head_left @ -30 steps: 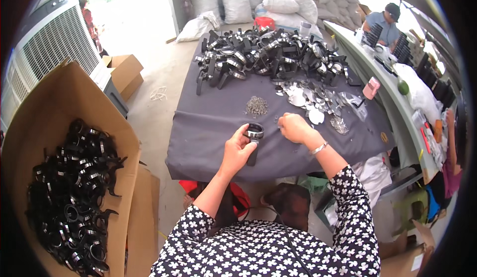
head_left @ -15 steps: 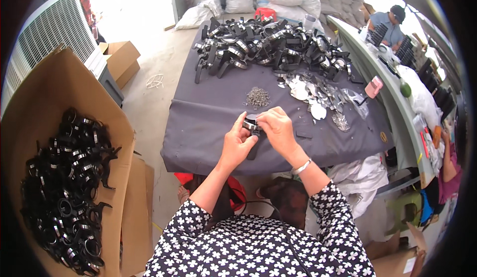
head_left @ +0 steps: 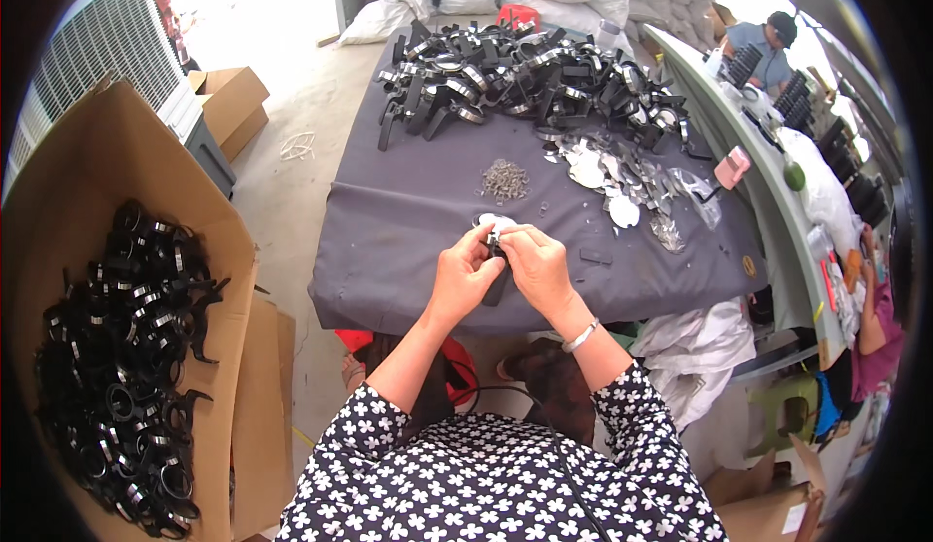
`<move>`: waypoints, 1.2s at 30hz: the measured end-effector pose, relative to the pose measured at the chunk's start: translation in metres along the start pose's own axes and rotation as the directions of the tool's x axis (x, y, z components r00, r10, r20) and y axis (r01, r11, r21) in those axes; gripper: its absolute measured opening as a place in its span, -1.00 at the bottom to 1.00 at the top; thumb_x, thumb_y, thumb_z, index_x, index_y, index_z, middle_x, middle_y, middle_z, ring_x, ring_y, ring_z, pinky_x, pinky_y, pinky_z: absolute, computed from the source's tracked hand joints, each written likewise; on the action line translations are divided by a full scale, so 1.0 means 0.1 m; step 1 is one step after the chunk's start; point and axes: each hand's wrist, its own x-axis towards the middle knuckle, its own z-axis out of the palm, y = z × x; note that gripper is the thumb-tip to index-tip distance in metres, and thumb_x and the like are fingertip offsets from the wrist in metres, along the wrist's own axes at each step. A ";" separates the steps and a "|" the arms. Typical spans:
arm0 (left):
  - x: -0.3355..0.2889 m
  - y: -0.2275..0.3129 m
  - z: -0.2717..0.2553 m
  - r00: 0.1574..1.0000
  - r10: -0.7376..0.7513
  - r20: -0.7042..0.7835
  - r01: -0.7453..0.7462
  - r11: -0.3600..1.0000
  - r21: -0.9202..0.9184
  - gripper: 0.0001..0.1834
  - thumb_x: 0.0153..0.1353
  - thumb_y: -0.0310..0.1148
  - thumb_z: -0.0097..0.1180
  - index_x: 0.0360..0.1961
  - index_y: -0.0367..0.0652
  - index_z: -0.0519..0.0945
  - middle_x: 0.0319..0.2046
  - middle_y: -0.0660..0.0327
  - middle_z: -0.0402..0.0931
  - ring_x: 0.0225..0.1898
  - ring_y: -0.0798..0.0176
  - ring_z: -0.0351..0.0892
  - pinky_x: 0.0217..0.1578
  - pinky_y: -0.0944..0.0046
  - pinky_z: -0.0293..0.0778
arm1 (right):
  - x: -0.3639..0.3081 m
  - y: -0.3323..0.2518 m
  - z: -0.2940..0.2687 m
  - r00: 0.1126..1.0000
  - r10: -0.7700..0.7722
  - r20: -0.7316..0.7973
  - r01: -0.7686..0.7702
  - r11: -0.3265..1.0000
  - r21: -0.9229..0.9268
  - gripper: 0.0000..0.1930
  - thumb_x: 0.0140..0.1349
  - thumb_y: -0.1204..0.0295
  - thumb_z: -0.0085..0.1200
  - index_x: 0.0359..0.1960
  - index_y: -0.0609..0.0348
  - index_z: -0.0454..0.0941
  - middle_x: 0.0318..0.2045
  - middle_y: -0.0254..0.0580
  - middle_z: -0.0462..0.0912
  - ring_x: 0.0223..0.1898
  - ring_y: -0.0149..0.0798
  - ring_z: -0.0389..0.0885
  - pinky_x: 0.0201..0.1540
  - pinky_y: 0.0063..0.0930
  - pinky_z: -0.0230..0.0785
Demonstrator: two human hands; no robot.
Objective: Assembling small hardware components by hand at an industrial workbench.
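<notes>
Over the near part of the dark cloth-covered table (head_left: 389,241), both hands meet at one small piece. My left hand (head_left: 463,275) is closed on a black handled piece with a round metal-banded head; its black stem (head_left: 496,291) points down toward me. On the head lies a shiny round disc (head_left: 497,221), bright with glare. My right hand (head_left: 540,268) pinches at the head's right side; whether its fingertips grip the disc, the band or something smaller cannot be seen. Just beyond lies a pile of small metal parts (head_left: 505,180).
A big heap of similar black pieces (head_left: 525,75) covers the table's far side, with loose silver discs (head_left: 586,168) at its right. A carton (head_left: 209,377) full of black ring pieces stands at my left. A co-worker (head_left: 763,51) sits at the far right bench.
The head of the piece has tilted, and its disc now catches bright light. My right hand has come lower and nearer the left, its fingers closer around the head.
</notes>
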 end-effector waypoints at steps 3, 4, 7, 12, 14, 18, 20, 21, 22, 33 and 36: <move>-0.01 -0.02 -0.03 0.999 -0.001 0.049 -0.001 0.999 0.053 -0.51 0.08 -0.58 0.09 0.11 -0.30 0.44 -0.52 0.36 0.47 -0.61 0.60 0.32 -0.63 0.53 0.24 | 0.02 0.00 -0.02 0.999 -0.014 0.045 0.013 1.000 0.027 -0.91 0.03 0.64 0.15 -0.41 0.26 0.52 -0.39 -0.08 0.63 -0.36 -0.08 0.64 -0.33 -0.36 0.52; -0.01 -0.01 -0.01 0.999 -0.011 0.033 0.010 0.999 0.031 -0.54 0.07 -0.57 0.12 0.07 -0.31 0.46 -0.55 0.37 0.46 -0.59 0.61 0.31 -0.60 0.51 0.25 | 0.00 0.02 -0.02 0.999 -0.011 0.048 0.009 0.999 0.050 -0.91 0.03 0.64 0.15 -0.41 0.26 0.52 -0.39 -0.08 0.63 -0.35 -0.09 0.64 -0.33 -0.36 0.52; 0.01 0.00 0.03 1.000 -0.024 0.020 0.024 1.000 0.016 -0.56 0.06 -0.55 0.15 0.03 -0.32 0.49 -0.57 0.39 0.45 -0.57 0.62 0.30 -0.57 0.50 0.26 | -0.03 0.06 -0.04 0.999 -0.008 0.036 0.006 0.997 0.073 -0.91 0.04 0.65 0.14 -0.41 0.26 0.52 -0.38 -0.08 0.63 -0.34 -0.09 0.64 -0.32 -0.37 0.53; 0.10 -0.02 0.10 1.000 0.008 0.020 -0.009 0.999 0.050 -0.57 0.06 -0.54 0.14 0.02 -0.31 0.50 -0.58 0.39 0.46 -0.59 0.62 0.30 -0.58 0.50 0.26 | -0.01 0.14 -0.05 1.000 0.030 0.004 -0.030 0.995 0.093 -0.92 0.05 0.65 0.13 -0.40 0.27 0.52 -0.38 -0.07 0.63 -0.35 -0.08 0.65 -0.32 -0.38 0.53; 0.11 -0.03 0.06 0.999 0.003 0.047 -0.006 0.997 0.072 -0.57 0.07 -0.59 0.08 0.03 -0.28 0.48 -0.57 0.42 0.43 -0.60 0.64 0.29 -0.63 0.52 0.21 | 0.00 0.15 -0.02 0.998 0.064 0.004 -0.064 0.990 0.128 -0.90 0.05 0.66 0.14 -0.39 0.27 0.52 -0.38 -0.06 0.63 -0.36 -0.07 0.65 -0.31 -0.38 0.53; -0.04 0.08 -0.30 0.993 0.094 -0.075 -0.085 0.989 0.120 -0.60 0.08 -0.56 0.06 0.01 -0.23 0.51 -0.55 0.39 0.46 -0.55 0.59 0.37 -0.55 0.48 0.33 | 0.21 -0.17 0.28 0.994 -0.078 0.073 0.078 0.997 0.011 -0.93 0.11 0.56 0.08 -0.36 0.16 0.56 -0.39 -0.09 0.63 -0.33 -0.08 0.65 -0.33 -0.32 0.51; -0.06 0.38 -0.25 0.910 0.412 -0.051 -0.362 0.847 0.389 -0.65 0.05 -0.48 0.10 -0.07 -0.23 0.55 -0.24 0.09 0.61 -0.32 0.27 0.58 -0.27 0.29 0.50 | 0.28 -0.28 0.18 0.989 -0.064 0.130 0.069 0.997 -0.035 -0.90 0.06 0.55 0.07 -0.36 0.13 0.57 -0.44 -0.12 0.61 -0.37 -0.07 0.62 -0.34 -0.27 0.49; 0.01 0.33 -0.11 0.937 0.350 -0.022 -0.336 0.915 0.225 -0.63 0.03 -0.48 0.10 -0.06 -0.22 0.55 -0.15 0.04 0.58 -0.22 0.14 0.59 -0.16 0.24 0.50 | 0.24 -0.20 0.05 0.988 -0.066 0.139 0.082 0.990 -0.112 -0.88 0.03 0.57 0.08 -0.36 0.14 0.57 -0.43 -0.14 0.62 -0.38 -0.08 0.62 -0.35 -0.29 0.49; 0.07 0.19 0.08 0.915 0.403 -0.030 -0.393 0.905 0.161 -0.61 0.02 -0.51 0.07 -0.05 -0.22 0.54 -0.21 0.06 0.60 -0.25 0.22 0.59 -0.19 0.25 0.49 | 0.17 -0.11 -0.05 0.985 -0.119 0.127 0.138 0.978 -0.154 -0.85 0.01 0.60 0.08 -0.34 0.16 0.56 -0.43 -0.15 0.62 -0.39 -0.08 0.62 -0.37 -0.28 0.49; -0.01 0.07 0.03 0.985 0.164 0.058 -0.170 0.978 0.118 -0.64 0.08 -0.47 -0.02 -0.05 -0.23 0.50 -0.28 0.10 0.59 -0.19 0.32 0.56 -0.14 0.33 0.42 | 0.11 -0.25 -0.13 0.965 -0.189 0.182 0.224 0.954 -0.197 -0.92 0.21 0.57 -0.05 -0.36 0.19 0.52 -0.34 -0.07 0.61 -0.32 -0.03 0.60 -0.29 -0.25 0.49; 0.05 -0.02 0.03 0.979 0.194 0.065 -0.199 0.977 0.077 -0.67 0.11 -0.49 -0.04 -0.06 -0.24 0.50 -0.29 0.14 0.59 -0.19 0.35 0.54 -0.14 0.34 0.41 | 0.10 -0.18 -0.12 0.985 -0.089 0.150 0.093 0.995 -0.020 -0.90 0.23 0.55 -0.06 -0.34 0.19 0.53 -0.37 -0.05 0.60 -0.33 -0.01 0.60 -0.31 -0.25 0.48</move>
